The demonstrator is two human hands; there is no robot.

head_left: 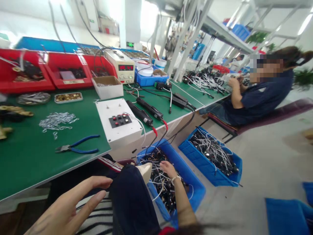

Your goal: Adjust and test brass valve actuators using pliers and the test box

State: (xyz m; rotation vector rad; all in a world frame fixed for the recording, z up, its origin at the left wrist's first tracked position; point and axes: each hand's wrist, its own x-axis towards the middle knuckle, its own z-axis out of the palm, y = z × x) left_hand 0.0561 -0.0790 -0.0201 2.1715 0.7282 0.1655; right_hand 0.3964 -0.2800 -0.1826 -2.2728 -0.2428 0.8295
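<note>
My left hand is held over my lap at the lower left, its thumb and fingers apart with nothing between them. On the right, my right hand reaches over a blue bin beside the bench. The bin holds a heap of black parts with white cables. Right-hand fingers are loosely stretched above the heap, and I see nothing held in them. Blue-handled cutting pliers lie on the green bench near its front edge. Dark cloth covers my lap between the hands.
Metal hooks, a white switch box and two electric screwdrivers lie on the green bench. Red bins and a power supply stand behind. Another blue bin and a seated co-worker are to the right.
</note>
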